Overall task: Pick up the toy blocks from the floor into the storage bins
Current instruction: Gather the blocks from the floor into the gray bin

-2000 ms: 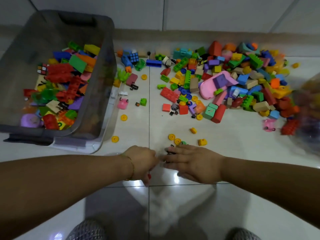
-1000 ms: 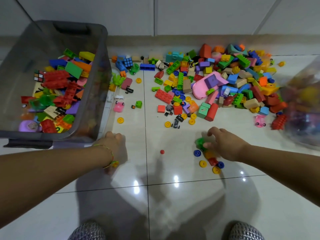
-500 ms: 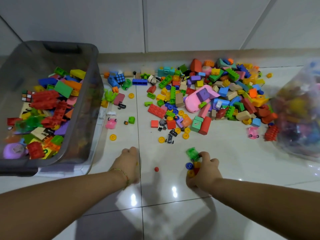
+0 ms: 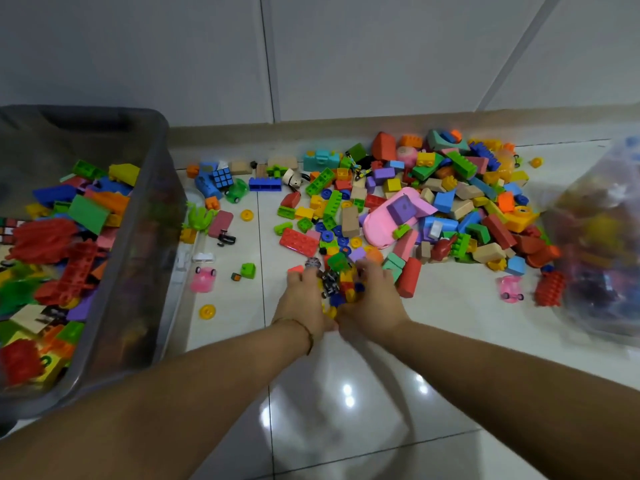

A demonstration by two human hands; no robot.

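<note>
My left hand and right hand curl round a heap of blocks; next, lift them into the bin

Thin bracelet on left wrist

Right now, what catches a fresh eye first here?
The big heap of bright blocks spilled over the floor, centre to right, by the wall. Next, the left hand and right hand at centre, cupped together round a clump of small pieces at the heap's near edge. At left stands a grey bin, already partly filled with blocks; a blurry clear bag of toys sits at far right.
</note>
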